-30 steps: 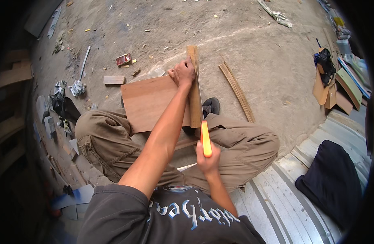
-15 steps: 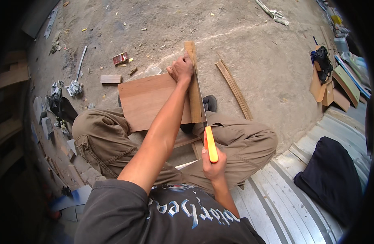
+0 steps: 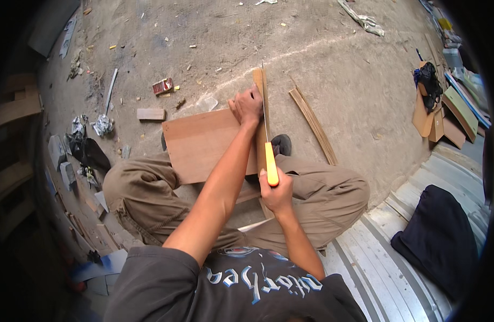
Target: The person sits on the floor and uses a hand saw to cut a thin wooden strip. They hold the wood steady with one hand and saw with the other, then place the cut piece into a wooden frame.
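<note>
My left hand (image 3: 248, 105) grips the upper part of a narrow wooden strip (image 3: 261, 153), fingers curled against it. The strip stands along the right edge of a flat reddish-brown plywood panel (image 3: 198, 145), which lies in front of my crossed legs. In my right hand (image 3: 277, 194) is a handsaw (image 3: 271, 163), my fingers closed round its yellow handle. Its thin blade runs forward along the strip's right side, close beside my left hand, and the tip reaches past the strip's far end. Whether the teeth are in the wood I cannot tell.
A split length of wood (image 3: 314, 126) lies on the ground to the right. Left lie a small wood block (image 3: 151, 114), a red packet (image 3: 162, 86) and crumpled foil (image 3: 102, 125). Dark cloth (image 3: 437, 236) rests on corrugated metal sheeting (image 3: 359, 252). Cardboard pieces (image 3: 460, 110) stand far right.
My right hand has pushed the saw forward along the strip, so its handle is nearer my left hand and its tip sticks out beyond the end. The left hand keeps its hold.
</note>
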The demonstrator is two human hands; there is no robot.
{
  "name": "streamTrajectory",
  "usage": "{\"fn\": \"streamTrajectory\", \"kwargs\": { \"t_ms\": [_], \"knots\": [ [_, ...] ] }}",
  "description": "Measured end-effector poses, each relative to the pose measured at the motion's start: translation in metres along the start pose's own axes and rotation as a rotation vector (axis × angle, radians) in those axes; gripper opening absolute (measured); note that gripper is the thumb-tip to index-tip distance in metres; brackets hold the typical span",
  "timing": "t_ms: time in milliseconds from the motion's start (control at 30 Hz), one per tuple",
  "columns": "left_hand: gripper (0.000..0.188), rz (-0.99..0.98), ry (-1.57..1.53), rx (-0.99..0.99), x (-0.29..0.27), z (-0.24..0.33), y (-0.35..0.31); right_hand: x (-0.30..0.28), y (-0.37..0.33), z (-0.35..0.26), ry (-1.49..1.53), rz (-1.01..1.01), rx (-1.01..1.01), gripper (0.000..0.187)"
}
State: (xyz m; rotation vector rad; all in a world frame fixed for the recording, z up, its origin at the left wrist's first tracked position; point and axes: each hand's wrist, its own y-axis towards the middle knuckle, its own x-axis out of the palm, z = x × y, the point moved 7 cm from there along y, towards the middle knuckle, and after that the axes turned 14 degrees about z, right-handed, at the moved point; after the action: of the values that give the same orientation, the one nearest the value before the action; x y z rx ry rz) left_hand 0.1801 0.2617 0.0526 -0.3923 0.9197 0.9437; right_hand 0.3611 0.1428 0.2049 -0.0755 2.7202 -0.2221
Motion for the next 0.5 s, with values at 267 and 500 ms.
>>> {"fn": "streamTrajectory", "kwargs": {
  "t_ms": [267, 500],
  "knots": [
    [0.046, -0.048, -0.132, 0.041, -0.005, 0.008, -0.002, -0.015, 0.008, 0.036, 0.105, 0.032, 0.038, 0.018],
    [0.043, 0.028, -0.182, 0.289, -0.006, 0.003, -0.022, -0.018, 0.012, 0.061, 0.241, 0.024, 0.145, 0.020]
  ]
}}
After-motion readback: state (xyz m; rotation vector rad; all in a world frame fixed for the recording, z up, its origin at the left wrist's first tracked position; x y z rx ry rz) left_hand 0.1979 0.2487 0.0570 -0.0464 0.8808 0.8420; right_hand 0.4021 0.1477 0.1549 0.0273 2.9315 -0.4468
